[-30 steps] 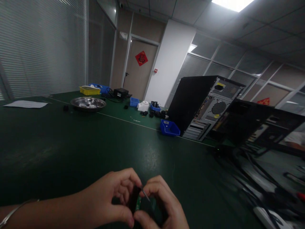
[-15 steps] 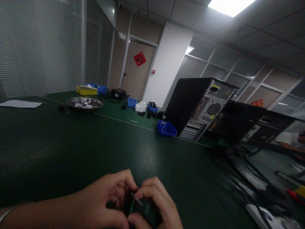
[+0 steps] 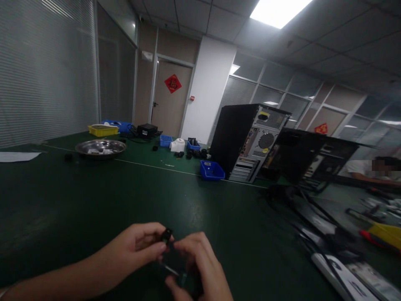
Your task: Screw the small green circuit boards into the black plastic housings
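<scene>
Low in the middle of the view, my left hand (image 3: 138, 246) pinches a small black part (image 3: 167, 235) between thumb and fingertips. Just right of it, my right hand (image 3: 203, 263) is curled, thumb below and fingers above, around a thin tool with a metal shaft (image 3: 171, 269) and a dark, greenish end. The shaft points up and left, below the black part. Blur and the curled fingers hide the rest of the tool. Both hands are over the green table (image 3: 125, 200).
A blue bin (image 3: 212, 171) stands beside a black computer tower (image 3: 241, 142). A metal bowl (image 3: 100, 149) with small parts sits at the back left. Cables (image 3: 313, 217) and a white power strip (image 3: 336, 278) lie right. A person (image 3: 360, 169) is at the far right.
My hands have moved apart; the black part now shows in my left fingertips and the metal shaft is lower. The camera has turned right, so the background sits further left.
</scene>
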The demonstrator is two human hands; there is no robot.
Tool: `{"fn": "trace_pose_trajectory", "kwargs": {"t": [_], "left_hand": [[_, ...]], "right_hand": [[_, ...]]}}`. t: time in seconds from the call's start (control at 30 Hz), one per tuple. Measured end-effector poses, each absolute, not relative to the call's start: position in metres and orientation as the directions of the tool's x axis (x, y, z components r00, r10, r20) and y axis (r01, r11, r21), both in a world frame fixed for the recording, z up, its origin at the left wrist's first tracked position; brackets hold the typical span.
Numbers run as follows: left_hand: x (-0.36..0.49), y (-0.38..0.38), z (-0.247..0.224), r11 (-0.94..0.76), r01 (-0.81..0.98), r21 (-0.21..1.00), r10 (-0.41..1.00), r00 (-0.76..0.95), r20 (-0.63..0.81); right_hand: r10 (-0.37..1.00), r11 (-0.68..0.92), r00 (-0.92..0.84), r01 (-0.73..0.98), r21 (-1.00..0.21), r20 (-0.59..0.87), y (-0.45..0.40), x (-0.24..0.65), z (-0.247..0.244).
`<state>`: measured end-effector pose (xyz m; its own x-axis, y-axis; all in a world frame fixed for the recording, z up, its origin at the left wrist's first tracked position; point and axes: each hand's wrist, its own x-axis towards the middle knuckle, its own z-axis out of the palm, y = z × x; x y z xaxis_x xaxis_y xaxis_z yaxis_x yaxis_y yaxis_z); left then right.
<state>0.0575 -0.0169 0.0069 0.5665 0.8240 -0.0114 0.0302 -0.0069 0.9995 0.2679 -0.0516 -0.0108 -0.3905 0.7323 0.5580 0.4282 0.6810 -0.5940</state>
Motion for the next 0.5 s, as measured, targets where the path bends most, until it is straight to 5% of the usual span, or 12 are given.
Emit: {"fn": "trace_pose_trajectory", "kwargs": {"t": [0.13, 0.33, 0.5], "left_hand": [[0.022, 0.025, 0.015, -0.075, 0.099, 0.992, 0.960, 0.277, 0.045], [-0.049, 0.069, 0.022, -0.061, -0.228, 0.972, 0.968, -0.251, 0.002], [-0.067, 0.068, 0.022, -0.110, -0.272, 0.956, 0.947, -0.319, 0.018]], "right_hand": [[0.753, 0.658, -0.367, 0.416, -0.628, 0.546, -0.049, 0.272, -0.009], [0.724, 0.683, -0.458, 0.372, -0.629, 0.515, -0.044, 0.272, -0.018], [0.718, 0.685, -0.500, 0.379, -0.623, 0.485, -0.042, 0.272, -0.022]]}}
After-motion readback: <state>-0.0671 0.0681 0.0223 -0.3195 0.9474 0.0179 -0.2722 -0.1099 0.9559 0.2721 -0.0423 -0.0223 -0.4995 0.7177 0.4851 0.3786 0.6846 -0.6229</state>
